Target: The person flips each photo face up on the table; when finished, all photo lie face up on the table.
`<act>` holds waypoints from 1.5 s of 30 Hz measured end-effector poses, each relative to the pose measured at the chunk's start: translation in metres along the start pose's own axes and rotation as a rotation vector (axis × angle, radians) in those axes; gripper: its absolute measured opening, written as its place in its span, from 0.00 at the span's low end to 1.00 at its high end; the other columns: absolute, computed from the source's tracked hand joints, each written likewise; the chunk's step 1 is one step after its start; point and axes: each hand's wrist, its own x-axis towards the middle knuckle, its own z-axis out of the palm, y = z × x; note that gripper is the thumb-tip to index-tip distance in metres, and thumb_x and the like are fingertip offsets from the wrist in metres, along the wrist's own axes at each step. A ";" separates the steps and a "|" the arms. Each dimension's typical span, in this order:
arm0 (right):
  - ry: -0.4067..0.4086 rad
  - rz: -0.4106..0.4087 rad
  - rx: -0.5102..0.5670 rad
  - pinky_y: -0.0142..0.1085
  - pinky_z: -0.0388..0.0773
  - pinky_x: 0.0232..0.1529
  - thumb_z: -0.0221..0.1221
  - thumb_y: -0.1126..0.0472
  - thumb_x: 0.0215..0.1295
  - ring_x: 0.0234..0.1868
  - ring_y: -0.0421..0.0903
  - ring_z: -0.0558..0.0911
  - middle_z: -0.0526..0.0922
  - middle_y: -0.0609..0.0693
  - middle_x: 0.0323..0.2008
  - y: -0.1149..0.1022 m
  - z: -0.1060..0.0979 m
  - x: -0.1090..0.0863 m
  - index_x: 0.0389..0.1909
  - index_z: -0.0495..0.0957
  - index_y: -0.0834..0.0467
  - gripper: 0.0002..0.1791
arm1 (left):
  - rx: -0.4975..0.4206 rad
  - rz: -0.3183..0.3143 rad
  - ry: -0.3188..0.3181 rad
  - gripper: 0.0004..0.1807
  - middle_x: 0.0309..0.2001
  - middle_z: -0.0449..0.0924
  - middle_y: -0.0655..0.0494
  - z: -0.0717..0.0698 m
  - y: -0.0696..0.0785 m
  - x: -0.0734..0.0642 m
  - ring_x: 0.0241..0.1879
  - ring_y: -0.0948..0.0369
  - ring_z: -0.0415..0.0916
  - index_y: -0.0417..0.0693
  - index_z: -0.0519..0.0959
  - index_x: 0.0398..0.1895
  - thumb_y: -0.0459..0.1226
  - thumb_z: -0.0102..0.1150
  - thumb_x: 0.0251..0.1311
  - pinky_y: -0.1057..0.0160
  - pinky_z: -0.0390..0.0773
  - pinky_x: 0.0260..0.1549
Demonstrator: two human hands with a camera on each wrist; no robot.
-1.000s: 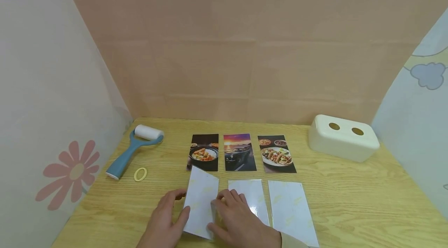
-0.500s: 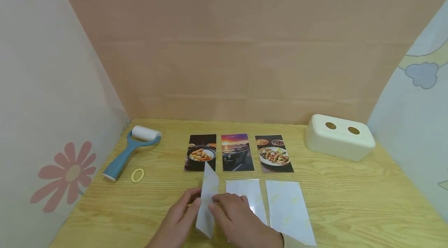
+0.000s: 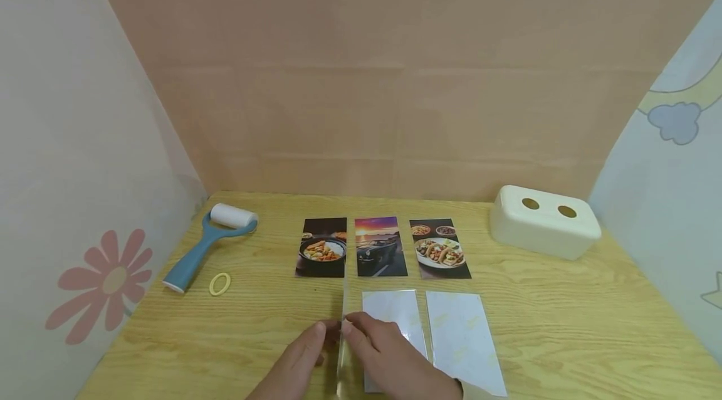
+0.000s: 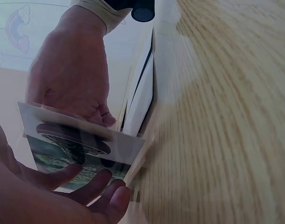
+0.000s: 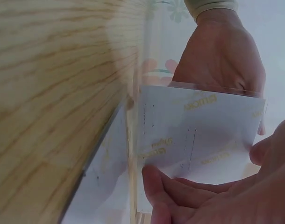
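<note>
One photo (image 3: 342,343) stands on its long edge on the table, seen almost edge-on in the head view. Its printed side, dark shapes over green, faces my left hand (image 3: 299,356); those fingers touch that side, and the thumb is apart from it. My right hand (image 3: 389,359) holds the photo from the other side, fingertips low on its white back (image 5: 198,135) and thumb at its upper edge. Two more photos lie white side up: a glossy one (image 3: 386,303), partly under my right hand, and another (image 3: 465,337) to its right.
Three photos lie picture side up farther back: a rice bowl (image 3: 321,249), a car at sunset (image 3: 380,246) and tacks-like filled tacos (image 3: 440,249). A blue-handled lint roller (image 3: 205,243) and a yellow ring (image 3: 220,284) are left. A cream box (image 3: 544,224) with two holes is right.
The photo between my hands has swung from tilted, white back showing, to upright and edge-on. My left hand has moved right, and its thumb has come off the white back.
</note>
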 end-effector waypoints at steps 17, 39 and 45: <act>0.054 0.000 0.138 0.48 0.78 0.50 0.44 0.45 0.81 0.53 0.50 0.82 0.84 0.53 0.52 0.004 -0.007 0.000 0.72 0.64 0.62 0.31 | 0.068 0.042 0.043 0.36 0.65 0.67 0.45 0.007 0.010 -0.004 0.58 0.51 0.69 0.44 0.69 0.70 0.59 0.23 0.79 0.56 0.75 0.46; 0.147 -0.075 0.213 0.32 0.70 0.25 0.47 0.60 0.81 0.20 0.36 0.69 0.80 0.44 0.28 0.005 -0.012 -0.006 0.77 0.53 0.62 0.29 | 0.276 0.017 0.189 0.32 0.66 0.67 0.37 0.015 0.054 -0.024 0.65 0.36 0.63 0.37 0.70 0.68 0.53 0.29 0.82 0.32 0.66 0.56; 0.158 -0.077 0.222 0.30 0.62 0.19 0.46 0.64 0.80 0.15 0.35 0.59 0.69 0.42 0.19 0.003 -0.013 -0.007 0.76 0.56 0.58 0.27 | 0.188 -0.039 0.279 0.36 0.65 0.68 0.39 0.015 0.060 -0.028 0.56 0.44 0.72 0.39 0.62 0.73 0.52 0.57 0.72 0.48 0.77 0.45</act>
